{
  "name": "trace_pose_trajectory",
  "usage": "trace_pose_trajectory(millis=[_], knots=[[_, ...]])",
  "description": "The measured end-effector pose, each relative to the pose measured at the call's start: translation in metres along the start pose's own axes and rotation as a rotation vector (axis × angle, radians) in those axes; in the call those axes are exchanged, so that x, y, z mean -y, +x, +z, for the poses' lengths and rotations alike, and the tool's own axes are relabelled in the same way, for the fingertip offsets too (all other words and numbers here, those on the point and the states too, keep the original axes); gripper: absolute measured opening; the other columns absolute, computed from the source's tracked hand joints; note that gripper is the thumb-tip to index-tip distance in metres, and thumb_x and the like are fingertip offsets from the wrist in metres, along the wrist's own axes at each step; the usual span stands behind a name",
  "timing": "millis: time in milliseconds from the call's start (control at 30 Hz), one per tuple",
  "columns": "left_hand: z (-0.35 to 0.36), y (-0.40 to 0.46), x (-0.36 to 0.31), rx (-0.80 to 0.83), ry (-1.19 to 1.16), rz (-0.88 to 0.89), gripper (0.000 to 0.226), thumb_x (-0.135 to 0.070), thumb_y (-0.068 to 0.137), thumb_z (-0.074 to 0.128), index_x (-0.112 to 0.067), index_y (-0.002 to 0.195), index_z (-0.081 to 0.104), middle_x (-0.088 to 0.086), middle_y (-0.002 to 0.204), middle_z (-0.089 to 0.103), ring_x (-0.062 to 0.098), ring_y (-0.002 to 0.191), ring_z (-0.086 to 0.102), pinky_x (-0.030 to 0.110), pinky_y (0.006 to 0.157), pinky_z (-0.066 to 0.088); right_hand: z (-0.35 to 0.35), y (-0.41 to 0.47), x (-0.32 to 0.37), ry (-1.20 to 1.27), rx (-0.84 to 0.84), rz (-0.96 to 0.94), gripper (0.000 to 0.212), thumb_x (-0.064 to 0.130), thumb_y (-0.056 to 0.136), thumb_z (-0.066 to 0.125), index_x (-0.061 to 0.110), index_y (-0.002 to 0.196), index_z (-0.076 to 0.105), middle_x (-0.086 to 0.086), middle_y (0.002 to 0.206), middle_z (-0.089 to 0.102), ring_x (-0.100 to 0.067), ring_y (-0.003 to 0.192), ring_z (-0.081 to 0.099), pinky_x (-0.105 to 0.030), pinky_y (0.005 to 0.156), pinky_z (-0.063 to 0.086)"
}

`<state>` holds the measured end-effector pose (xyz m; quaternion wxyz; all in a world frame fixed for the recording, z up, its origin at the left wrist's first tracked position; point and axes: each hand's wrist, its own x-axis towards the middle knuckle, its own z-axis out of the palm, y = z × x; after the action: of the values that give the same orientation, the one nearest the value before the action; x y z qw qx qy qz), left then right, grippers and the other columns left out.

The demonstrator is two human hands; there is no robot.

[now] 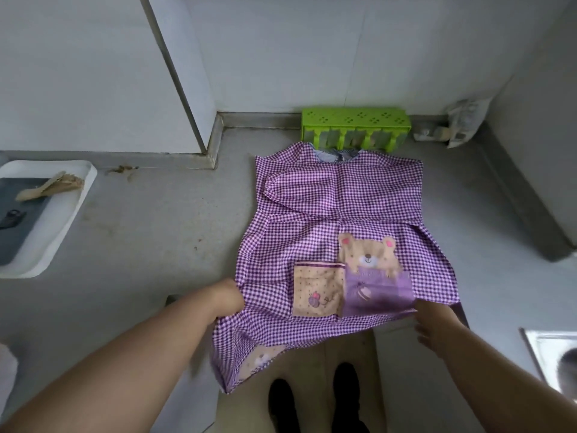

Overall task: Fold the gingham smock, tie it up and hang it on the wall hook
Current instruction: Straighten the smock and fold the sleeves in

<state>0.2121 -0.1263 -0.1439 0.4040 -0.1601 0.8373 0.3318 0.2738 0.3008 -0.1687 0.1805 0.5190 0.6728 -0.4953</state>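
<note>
The purple gingham smock lies spread front-up on the grey counter, its neck toward the back wall and both sleeves folded in across the chest. A bear patch and two pockets sit on its lower right part. Its hem hangs over the counter's front edge. My left hand grips the smock's lower left edge, fingers hidden in the cloth. My right hand holds the lower right edge near the purple pocket, fingers partly under the fabric. No wall hook shows.
A green perforated rack stands against the back wall just behind the neck. A white tray with wooden cutlery sits at the left. A plastic packet leans in the back right corner. My black shoes show below the counter edge.
</note>
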Motion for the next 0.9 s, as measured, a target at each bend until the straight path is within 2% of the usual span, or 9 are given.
trace_pose_trajectory(millis=[67,200,300,434,600,667,767,834,900], knots=[[0.003,0.017,0.015,-0.015,0.022,-0.015,0.021,-0.028,0.09,0.057,-0.025,0.094,0.078,0.004,0.1,0.079,0.028,0.09,0.076,0.046,0.088,0.062,-0.006,0.002,-0.015,0.039,0.035,0.091,0.024,0.028,0.095,0.07,0.007,0.102,0.061,-0.014,0.089,0.055,-0.025,0.069,0.051,-0.034,0.058,0.047],[0.01,0.029,0.028,-0.081,0.055,0.062,0.033,-0.047,0.101,0.042,-0.04,0.118,0.07,-0.011,0.113,0.073,0.018,0.101,0.07,0.043,0.095,0.056,-0.012,0.011,-0.014,0.028,-0.016,0.029,0.031,0.024,0.094,0.072,0.007,0.115,0.057,-0.014,0.107,0.058,-0.034,0.096,0.056,-0.048,0.092,0.051],[0.016,0.023,0.024,-0.151,0.026,0.122,0.033,-0.043,0.104,0.039,-0.043,0.12,0.067,-0.014,0.111,0.073,0.015,0.1,0.069,0.043,0.094,0.058,-0.02,0.027,-0.013,0.014,-0.095,-0.028,0.034,0.019,0.087,0.072,0.006,0.117,0.061,-0.018,0.102,0.063,-0.033,0.084,0.059,-0.049,0.083,0.055],[0.014,0.018,0.02,-0.233,-0.024,0.107,0.031,-0.04,0.106,0.037,-0.036,0.121,0.064,-0.007,0.114,0.071,0.021,0.101,0.068,0.049,0.099,0.058,-0.023,0.036,-0.016,0.084,-0.037,-0.067,0.027,0.022,0.09,0.07,0.017,0.116,0.062,-0.022,0.112,0.065,-0.029,0.083,0.055,-0.036,0.068,0.043],[0.015,-0.018,-0.011,-0.093,-0.264,0.008,0.015,-0.039,0.107,0.049,-0.034,0.112,0.062,0.001,0.115,0.072,0.028,0.107,0.069,0.048,0.099,0.056,-0.023,0.036,-0.013,0.109,-0.001,-0.012,0.028,0.033,0.091,0.072,0.017,0.112,0.061,-0.014,0.102,0.063,-0.025,0.073,0.05,-0.032,0.066,0.041],[0.017,-0.024,-0.014,-0.009,-0.341,-0.104,0.011,-0.02,0.096,0.063,-0.021,0.107,0.066,0.011,0.109,0.076,0.034,0.103,0.073,0.047,0.092,0.06,-0.022,0.034,-0.015,0.107,-0.014,-0.011,0.023,0.027,0.092,0.072,0.02,0.11,0.06,-0.012,0.096,0.058,-0.022,0.071,0.046,-0.034,0.067,0.039],[0.018,-0.031,-0.015,0.083,-0.334,-0.134,0.03,0.006,0.069,0.056,-0.002,0.097,0.063,0.024,0.106,0.075,0.044,0.103,0.074,0.052,0.091,0.062,-0.026,0.034,-0.02,0.025,0.012,-0.083,0.023,0.026,0.096,0.069,0.016,0.116,0.061,-0.01,0.106,0.058,-0.023,0.079,0.05,-0.035,0.074,0.04],[0.018,-0.031,-0.016,0.085,-0.286,-0.122,0.033,0.009,0.067,0.047,-0.003,0.093,0.065,0.022,0.103,0.073,0.044,0.104,0.072,0.049,0.086,0.062,-0.029,0.027,-0.017,-0.036,0.002,-0.18,0.02,0.022,0.099,0.065,0.009,0.114,0.06,-0.013,0.109,0.059,-0.027,0.087,0.055,-0.036,0.078,0.045],[0.018,-0.03,-0.016,0.082,-0.257,-0.101,0.037,-0.001,0.077,0.049,-0.01,0.103,0.074,0.014,0.106,0.077,0.037,0.101,0.074,0.046,0.085,0.062,-0.033,0.026,-0.016,-0.136,-0.001,-0.234,0.016,0.021,0.103,0.057,0.007,0.11,0.059,-0.016,0.11,0.062,-0.034,0.1,0.061,-0.042,0.09,0.049]])
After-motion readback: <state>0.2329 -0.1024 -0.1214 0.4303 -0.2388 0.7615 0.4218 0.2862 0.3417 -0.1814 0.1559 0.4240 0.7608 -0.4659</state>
